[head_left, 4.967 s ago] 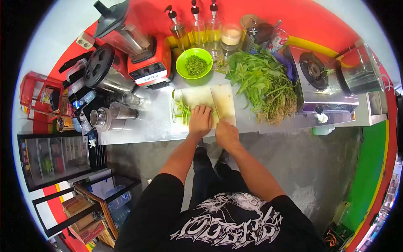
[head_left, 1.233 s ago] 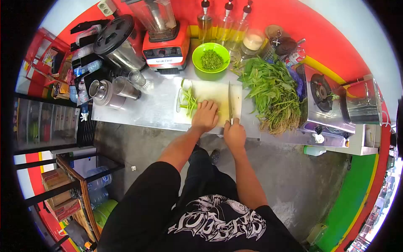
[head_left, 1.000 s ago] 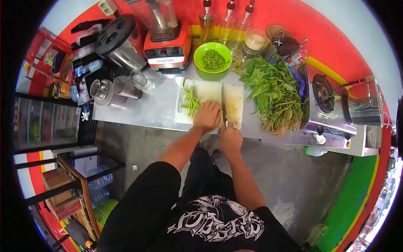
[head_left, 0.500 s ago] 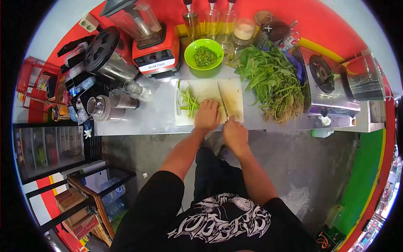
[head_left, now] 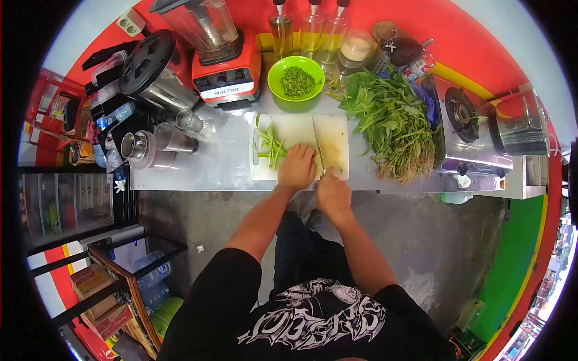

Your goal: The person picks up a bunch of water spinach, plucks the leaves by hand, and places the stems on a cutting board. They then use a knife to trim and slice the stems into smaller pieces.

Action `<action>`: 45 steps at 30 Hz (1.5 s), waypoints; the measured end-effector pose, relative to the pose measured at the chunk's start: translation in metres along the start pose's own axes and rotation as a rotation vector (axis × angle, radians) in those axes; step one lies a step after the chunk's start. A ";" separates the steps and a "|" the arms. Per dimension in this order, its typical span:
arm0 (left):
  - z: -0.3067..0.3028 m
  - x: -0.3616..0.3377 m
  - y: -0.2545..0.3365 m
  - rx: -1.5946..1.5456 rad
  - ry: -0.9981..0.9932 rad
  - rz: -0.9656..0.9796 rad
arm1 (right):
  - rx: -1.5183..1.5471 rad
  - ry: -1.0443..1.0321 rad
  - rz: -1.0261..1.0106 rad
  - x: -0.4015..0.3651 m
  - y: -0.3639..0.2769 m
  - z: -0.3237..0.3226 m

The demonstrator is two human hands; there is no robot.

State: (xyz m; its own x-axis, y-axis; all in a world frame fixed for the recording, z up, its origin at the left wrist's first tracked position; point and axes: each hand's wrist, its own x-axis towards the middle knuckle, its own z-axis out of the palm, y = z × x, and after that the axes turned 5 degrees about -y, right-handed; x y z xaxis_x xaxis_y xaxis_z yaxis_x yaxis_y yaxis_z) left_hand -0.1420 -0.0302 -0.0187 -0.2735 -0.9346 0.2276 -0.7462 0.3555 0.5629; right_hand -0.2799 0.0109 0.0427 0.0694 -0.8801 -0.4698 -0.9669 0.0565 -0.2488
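Observation:
A white cutting board (head_left: 334, 129) lies at the front edge of the metal table. My right hand (head_left: 334, 194) grips a knife (head_left: 319, 141), whose blade points away from me across the board. Just left of the blade, my left hand (head_left: 297, 166) rests on the board with its fingers curled; what it presses is hidden beneath it. Cut green stems (head_left: 272, 147) lie beside it on the board's left part. Behind the board, a green bowl (head_left: 273, 90) holds chopped greens (head_left: 297, 82). A large heap of leafy greens with roots (head_left: 388, 117) lies to the right.
A red blender (head_left: 224, 81), a steel pot with a black lid (head_left: 158, 75) and clear cups (head_left: 174, 138) stand at the left. Glass bottles (head_left: 311, 33) and a jar (head_left: 355, 48) line the back. On the right is a stove (head_left: 448, 132).
The view has shifted slightly. The knife blade has come closer to my left fingers and stands straighter, and my right hand has moved slightly left.

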 end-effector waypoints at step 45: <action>-0.030 -0.021 -0.022 0.088 -0.078 0.092 | 0.042 0.027 0.025 0.001 -0.005 0.003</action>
State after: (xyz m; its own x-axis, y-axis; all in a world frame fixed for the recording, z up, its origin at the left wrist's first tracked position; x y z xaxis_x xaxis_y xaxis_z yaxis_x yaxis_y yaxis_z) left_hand -0.1018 -0.0177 -0.0117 -0.3872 -0.8975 0.2110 -0.7650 0.4404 0.4698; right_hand -0.2739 0.0111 0.0412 0.0377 -0.8905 -0.4533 -0.9571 0.0983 -0.2727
